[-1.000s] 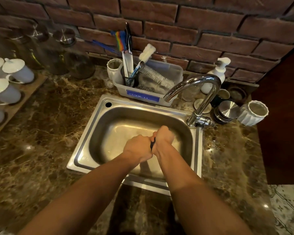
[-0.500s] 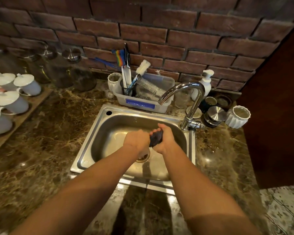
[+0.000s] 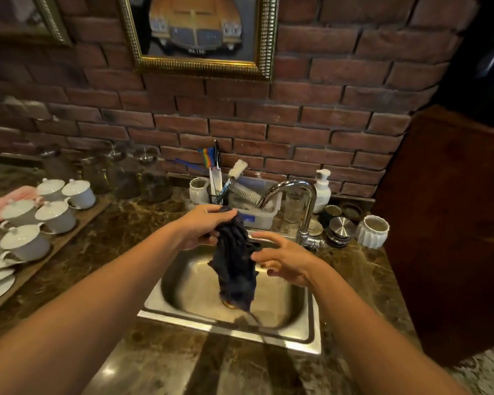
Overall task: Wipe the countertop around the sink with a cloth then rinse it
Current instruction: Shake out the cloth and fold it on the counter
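A dark, crumpled cloth [image 3: 236, 260] hangs lengthwise above the steel sink [image 3: 308, 323]. My left hand [image 3: 203, 228] pinches its top end, raised over the back of the basin. My right hand [image 3: 283, 259] is beside the cloth's middle with its fingers spread, and its fingertips just touch the fabric. The brown marble countertop [image 3: 120, 240] surrounds the sink. The chrome tap [image 3: 303, 195] arches over the back right corner, and I see no water running from it.
A grey caddy [image 3: 261, 216] with brushes stands behind the sink, a soap pump bottle [image 3: 322, 189] and small pots [image 3: 372, 230] to the right. White lidded cups [image 3: 54, 215] fill a wooden board on the left. A dark wooden panel [image 3: 451, 223] bounds the right side.
Both hands were wringing the balled cloth low in the basin. Now the left hand has lifted it high, it hangs unrolled, and the right hand has let go. The view has tilted up.
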Demonstrator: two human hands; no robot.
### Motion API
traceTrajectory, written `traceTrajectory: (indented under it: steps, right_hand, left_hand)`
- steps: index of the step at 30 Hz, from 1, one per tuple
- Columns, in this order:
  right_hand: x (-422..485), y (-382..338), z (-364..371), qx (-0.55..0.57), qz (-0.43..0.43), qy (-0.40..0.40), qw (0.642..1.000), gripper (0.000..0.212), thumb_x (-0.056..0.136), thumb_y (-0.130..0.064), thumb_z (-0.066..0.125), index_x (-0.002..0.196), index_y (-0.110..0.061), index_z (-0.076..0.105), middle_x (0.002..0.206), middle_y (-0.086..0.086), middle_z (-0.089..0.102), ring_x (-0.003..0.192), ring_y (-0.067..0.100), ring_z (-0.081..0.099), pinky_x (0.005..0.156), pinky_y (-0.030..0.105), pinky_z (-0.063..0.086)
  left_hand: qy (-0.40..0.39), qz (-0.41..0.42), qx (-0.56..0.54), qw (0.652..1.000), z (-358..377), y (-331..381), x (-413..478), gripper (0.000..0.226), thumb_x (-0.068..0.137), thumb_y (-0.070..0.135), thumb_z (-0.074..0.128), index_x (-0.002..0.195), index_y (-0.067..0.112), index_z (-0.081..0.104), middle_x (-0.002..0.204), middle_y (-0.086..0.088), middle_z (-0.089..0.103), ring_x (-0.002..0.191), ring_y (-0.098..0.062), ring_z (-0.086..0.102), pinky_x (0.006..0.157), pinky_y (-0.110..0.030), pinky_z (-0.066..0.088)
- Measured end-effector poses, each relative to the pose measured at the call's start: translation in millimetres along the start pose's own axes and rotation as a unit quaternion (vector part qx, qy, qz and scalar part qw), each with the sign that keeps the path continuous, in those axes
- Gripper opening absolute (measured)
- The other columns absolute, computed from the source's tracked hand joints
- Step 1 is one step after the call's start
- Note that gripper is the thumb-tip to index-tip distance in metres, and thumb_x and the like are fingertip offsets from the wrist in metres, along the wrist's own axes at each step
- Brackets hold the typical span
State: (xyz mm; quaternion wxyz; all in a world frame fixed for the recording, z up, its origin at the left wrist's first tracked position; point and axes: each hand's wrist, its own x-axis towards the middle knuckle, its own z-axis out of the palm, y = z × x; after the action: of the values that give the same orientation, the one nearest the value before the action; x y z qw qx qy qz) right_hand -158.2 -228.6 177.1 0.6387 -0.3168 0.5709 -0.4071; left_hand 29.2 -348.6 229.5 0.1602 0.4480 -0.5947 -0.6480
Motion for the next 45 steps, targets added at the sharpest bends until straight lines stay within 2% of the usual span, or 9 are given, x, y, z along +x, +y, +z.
traceTrajectory:
  steps: [5,9,13,19,24,27,35,40,45]
  right_hand:
    - [-24,-36,24,-0.227,-0.179,0.029,0.957,0.047,0.083,-0.013,0.081,0.127,-0.018,0.065,0.106,-0.015,0.066,0.095,-0.01,0.06,0.076,0.007,0.047]
    - [-36,-52,24,-0.332,-0.221,0.062,0.915,0.028,0.089,-0.029,0.075,0.088,-0.003,0.063,0.086,0.008,0.068,0.08,0.015,0.065,0.081,0.038,0.054]
    - [-58,-53,7,-0.261,-0.177,0.046,0.948,0.024,0.09,-0.019,0.074,0.082,-0.016,0.051,0.06,-0.013,0.057,0.06,0.002,0.058,0.057,0.02,0.048]
    - [-100,-47,8,-0.52,-0.135,0.084,0.84,0.022,0.083,-0.011,0.07,0.104,-0.015,0.065,0.098,-0.001,0.065,0.093,0.021,0.064,0.081,0.037,0.056]
    - [-141,-35,5,-0.558,-0.164,0.186,0.792,0.025,0.094,-0.005,0.05,0.108,-0.013,0.068,0.099,0.004,0.066,0.096,0.025,0.06,0.073,0.029,0.037]
    - [-169,-24,6,-0.576,-0.16,0.239,0.766,0.027,0.095,-0.005,0.052,0.114,-0.01,0.071,0.106,0.011,0.071,0.098,0.028,0.061,0.076,0.03,0.039]
    - [-258,20,-23,-0.529,-0.07,0.332,0.778,0.015,0.095,-0.022,0.068,0.1,-0.012,0.077,0.075,-0.005,0.069,0.075,0.013,0.067,0.069,0.023,0.044]
    - [-297,42,-62,-0.469,-0.021,0.356,0.808,0.007,0.093,-0.019,0.072,0.098,-0.015,0.076,0.08,-0.004,0.07,0.076,0.017,0.072,0.071,0.027,0.054]
    - [-313,65,-101,-0.43,-0.044,0.396,0.81,0.014,0.104,-0.026,0.052,0.096,-0.026,0.064,0.091,-0.008,0.062,0.093,0.016,0.057,0.075,0.029,0.037]
  left_hand:
    - [-0.014,0.148,0.231,0.961,11,44,-38,0.039,0.099,0.043,0.058,0.076,0.012,0.06,0.063,-0.011,0.045,0.053,-0.02,0.045,0.046,-0.024,0.034]
    - [0.026,0.242,0.432,0.868,7,71,-58,0.048,0.096,0.05,0.057,0.061,0.017,0.057,0.057,0.001,0.051,0.052,-0.009,0.047,0.054,-0.028,0.033]
    - [0.052,0.264,0.525,0.808,-12,67,-69,0.044,0.095,0.052,0.058,0.085,0.012,0.074,0.074,-0.007,0.069,0.069,-0.02,0.062,0.06,-0.035,0.041]
    - [0.048,0.265,0.502,0.822,-5,48,-82,0.033,0.097,0.041,0.06,0.088,0.012,0.074,0.081,-0.007,0.07,0.077,-0.021,0.063,0.07,-0.037,0.047]
    - [-0.025,0.237,0.371,0.897,24,39,-95,0.028,0.105,0.025,0.049,0.078,0.025,0.057,0.078,0.009,0.057,0.073,-0.003,0.052,0.062,-0.011,0.037]
    - [-0.079,0.184,0.277,0.94,42,28,-95,0.015,0.101,0.027,0.058,0.086,0.023,0.06,0.084,0.008,0.059,0.083,-0.009,0.057,0.064,-0.016,0.04]
    - [-0.131,0.325,0.375,0.858,73,9,-91,0.021,0.092,0.018,0.071,0.089,0.038,0.071,0.087,0.008,0.074,0.088,-0.006,0.068,0.079,-0.032,0.053]
    - [-0.179,0.276,0.314,0.891,119,-3,-94,0.031,0.096,0.01,0.064,0.085,0.037,0.073,0.066,0.017,0.07,0.063,0.002,0.062,0.059,-0.022,0.051]
    - [-0.194,0.122,0.127,0.965,179,-8,-87,0.021,0.102,0.005,0.047,0.105,0.014,0.067,0.097,-0.012,0.066,0.091,-0.025,0.061,0.057,-0.026,0.058]
